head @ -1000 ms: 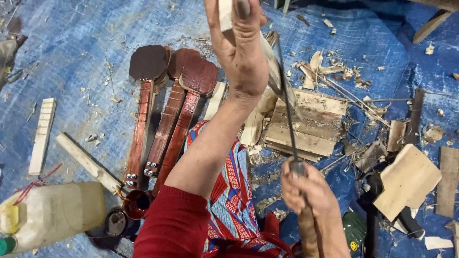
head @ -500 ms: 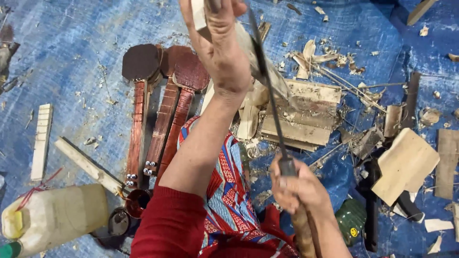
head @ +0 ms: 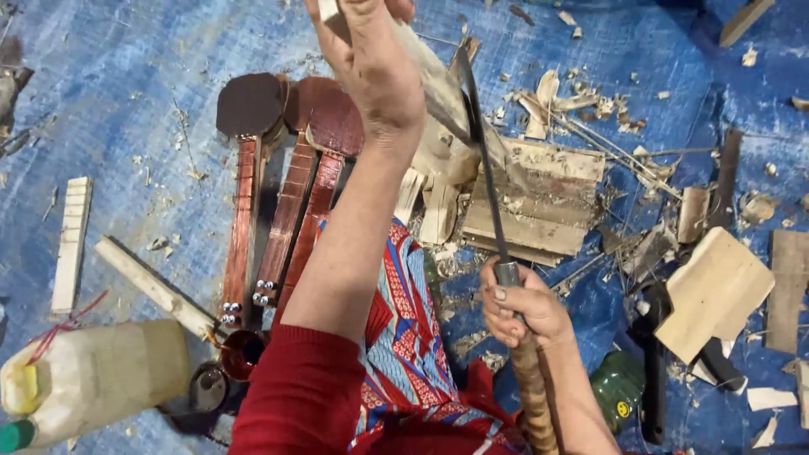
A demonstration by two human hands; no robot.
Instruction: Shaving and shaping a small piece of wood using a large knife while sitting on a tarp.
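Observation:
My left hand is raised at the top centre, closed around a pale, rough-cut piece of wood that slants down to the right. My right hand grips the ringed wooden handle of a long dark blade. The blade runs up from that hand and its upper part lies against the wood piece just right of my left hand. A red sleeve covers my left upper arm, and a patterned red and blue cloth lies under it.
Three dark red stringed instruments lie side by side on the blue tarp. Wood blocks, chips and offcuts litter the right. A pale plastic jug, a small cup and pale wood strips sit at left.
Both hands sit lower and further left in view than a second ago. The blade has slid along the wood piece, and the right hand has drawn nearer to me.

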